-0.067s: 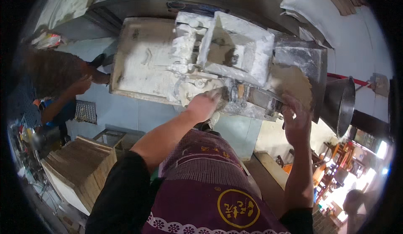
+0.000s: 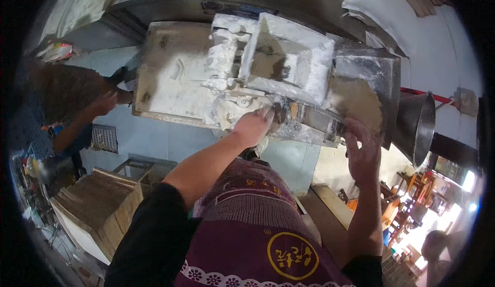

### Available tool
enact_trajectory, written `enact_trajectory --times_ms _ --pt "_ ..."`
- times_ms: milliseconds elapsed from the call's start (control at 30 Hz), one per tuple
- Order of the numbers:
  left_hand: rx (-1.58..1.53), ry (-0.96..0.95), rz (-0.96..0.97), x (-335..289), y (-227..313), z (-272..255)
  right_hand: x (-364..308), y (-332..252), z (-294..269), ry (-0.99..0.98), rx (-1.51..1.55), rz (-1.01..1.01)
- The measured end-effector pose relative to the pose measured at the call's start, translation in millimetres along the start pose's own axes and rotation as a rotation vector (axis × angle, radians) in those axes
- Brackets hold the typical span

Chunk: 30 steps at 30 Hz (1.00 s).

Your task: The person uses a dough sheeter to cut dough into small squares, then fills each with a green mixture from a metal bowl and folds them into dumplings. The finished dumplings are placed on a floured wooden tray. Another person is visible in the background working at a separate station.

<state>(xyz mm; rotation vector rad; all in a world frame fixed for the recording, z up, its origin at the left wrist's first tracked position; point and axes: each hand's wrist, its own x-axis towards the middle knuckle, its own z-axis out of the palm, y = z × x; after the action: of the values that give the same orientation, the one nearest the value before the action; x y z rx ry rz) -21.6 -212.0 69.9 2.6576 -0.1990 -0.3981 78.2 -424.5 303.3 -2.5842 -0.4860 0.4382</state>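
Observation:
A flour-dusted dough-rolling machine (image 2: 221, 57) stands in front of me, with an open square hopper (image 2: 320, 63) on top. My left hand (image 2: 252, 127) is at its near side, fingers curled over a dark knob-like part (image 2: 279, 114). Grip detail is partly hidden by the hand itself. On the right side of the machine lies a flat, tan sheet of dough (image 2: 361, 100). At its near edge is my right hand (image 2: 362, 145), thumb and fingers apart, the fingertips against or just beside the dough. Nothing shows in its palm.
A floured board (image 2: 170, 76) extends left of the machine. To the right hangs a round metal pan or bowl (image 2: 420, 127). A wooden box-like stand (image 2: 98, 199) is at lower left. At far left, a co-worker's hand (image 2: 105, 104) is near the board.
The view has shifted slightly, and the co-worker's hand has moved a little. Both my hands keep their places at the machine and the dough.

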Motion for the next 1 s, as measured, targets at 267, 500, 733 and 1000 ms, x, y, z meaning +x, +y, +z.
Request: enact_trajectory --times_ms 267,500,733,1000 --pt "0.045 -0.09 -0.177 79 -19 47 -35 4 -9 0.033 0.157 -0.076" --pt "-0.484 0.365 -0.271 28 14 9 -52 36 1 -0.039 0.282 0.008" --pt "-1.979 0.238 -0.32 -41 119 -126 -30 4 16 -0.138 0.583 -0.281" --pt "-1.797 0.316 -0.081 -71 173 -185 -32 -1 -33 -0.546 1.269 0.171"
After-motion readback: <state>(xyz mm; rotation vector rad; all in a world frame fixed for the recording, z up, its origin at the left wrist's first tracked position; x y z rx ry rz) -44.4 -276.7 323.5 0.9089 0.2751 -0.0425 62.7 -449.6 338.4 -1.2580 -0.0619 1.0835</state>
